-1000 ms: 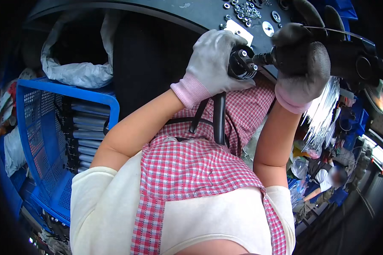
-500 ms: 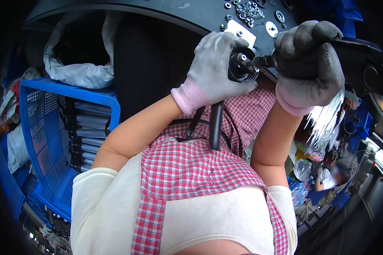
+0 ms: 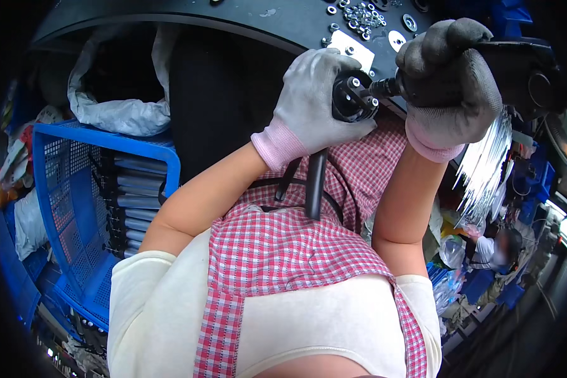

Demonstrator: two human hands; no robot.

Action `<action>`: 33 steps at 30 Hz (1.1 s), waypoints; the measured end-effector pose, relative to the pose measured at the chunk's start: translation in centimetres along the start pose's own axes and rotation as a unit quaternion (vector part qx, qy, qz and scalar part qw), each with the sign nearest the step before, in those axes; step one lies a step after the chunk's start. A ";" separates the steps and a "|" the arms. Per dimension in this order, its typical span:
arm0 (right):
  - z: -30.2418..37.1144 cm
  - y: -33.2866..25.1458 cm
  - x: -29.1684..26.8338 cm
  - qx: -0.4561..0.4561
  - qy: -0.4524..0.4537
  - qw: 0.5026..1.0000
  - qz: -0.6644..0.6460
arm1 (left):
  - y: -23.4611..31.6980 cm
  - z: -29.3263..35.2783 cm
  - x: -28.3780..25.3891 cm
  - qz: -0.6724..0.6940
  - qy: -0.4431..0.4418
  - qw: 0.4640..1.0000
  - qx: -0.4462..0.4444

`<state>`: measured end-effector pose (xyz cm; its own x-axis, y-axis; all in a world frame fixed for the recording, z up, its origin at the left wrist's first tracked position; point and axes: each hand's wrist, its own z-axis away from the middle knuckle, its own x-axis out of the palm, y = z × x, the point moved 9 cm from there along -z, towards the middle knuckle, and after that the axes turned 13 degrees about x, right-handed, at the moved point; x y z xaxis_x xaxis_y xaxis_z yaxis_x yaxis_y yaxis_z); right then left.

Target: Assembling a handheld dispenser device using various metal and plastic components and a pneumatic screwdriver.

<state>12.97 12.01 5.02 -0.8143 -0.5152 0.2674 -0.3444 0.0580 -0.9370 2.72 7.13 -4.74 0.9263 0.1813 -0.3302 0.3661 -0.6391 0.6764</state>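
My gloved left hand [image 3: 312,91] is closed round a round black part [image 3: 351,106] with bright screw heads on its face. A black tube [image 3: 316,183] hangs below that hand toward my apron; whether it joins the part is hidden. My gloved right hand [image 3: 450,94] grips a black power screwdriver [image 3: 516,72] held level. Its chuck [image 3: 386,87] points left at the part's face, with the tip at or very close to one screw; actual contact cannot be made out.
On the dark table [image 3: 268,31] lie loose nuts [image 3: 365,17], a white plate [image 3: 351,50] and a pale disc [image 3: 397,41]. To the left, a blue crate [image 3: 170,154] holds several grey tubes [image 3: 138,189] beside a white sack [image 3: 123,114]. Shiny thin rods [image 3: 482,167] and a person [image 3: 494,249] are at right.
The whole view has shifted slightly. My right hand and the screwdriver have moved a little left and up, while both hands keep their grips.
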 end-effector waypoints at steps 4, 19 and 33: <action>0.1 0.2 -0.1 -0.011 -0.026 1.000 -0.010 | 0.0 0.2 -0.3 -0.017 0.004 1.000 0.000; 3.5 -7.6 -0.1 -0.094 0.222 0.940 0.242 | -0.4 0.3 -0.2 -0.011 0.024 1.000 0.005; 3.3 -0.4 -20.0 0.197 0.425 0.534 0.704 | -8.9 12.4 1.5 0.089 0.074 0.941 -0.317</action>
<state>30.98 19.47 -0.66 -0.1119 0.3861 -0.9156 0.8771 -0.3948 -0.2736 -0.25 3.84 -19.38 0.9633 0.2445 -0.1106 0.1392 -0.1033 0.9849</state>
